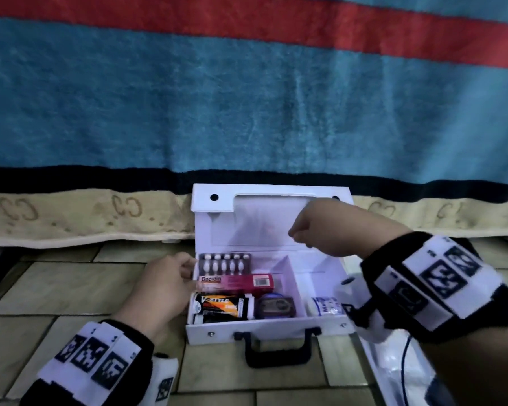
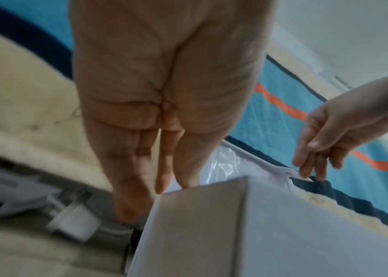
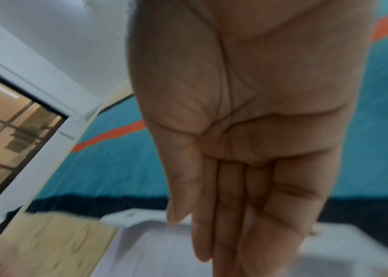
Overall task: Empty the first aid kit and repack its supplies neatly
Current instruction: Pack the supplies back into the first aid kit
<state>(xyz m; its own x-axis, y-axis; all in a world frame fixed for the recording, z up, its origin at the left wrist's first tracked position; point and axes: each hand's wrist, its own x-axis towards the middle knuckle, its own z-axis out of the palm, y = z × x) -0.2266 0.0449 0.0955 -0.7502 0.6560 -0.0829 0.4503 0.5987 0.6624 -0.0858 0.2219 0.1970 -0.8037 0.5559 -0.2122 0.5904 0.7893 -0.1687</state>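
The white first aid kit (image 1: 264, 328) stands open on the tiled floor, its lid (image 1: 247, 224) upright against the bed. Its left compartment holds a blister pack (image 1: 225, 263), a pink box (image 1: 236, 282), a black and orange bottle (image 1: 222, 307) and a round purple tin (image 1: 274, 306). A white wrapped roll (image 1: 324, 307) lies in the right compartment. My left hand (image 1: 189, 273) touches the kit's left wall beside the blister pack, fingers straight (image 2: 162, 187) on the kit's edge (image 2: 259, 234). My right hand (image 1: 299, 232) hovers before the lid, fingers hanging relaxed (image 2: 316, 168) and holding nothing (image 3: 211, 253).
A blue blanket (image 1: 247, 98) with a red stripe hangs behind the kit over a beige mattress edge (image 1: 85, 218). Clear plastic packaging (image 1: 393, 364) with a blue cord lies on the floor to the kit's right. The kit's black handle (image 1: 277, 350) points toward me.
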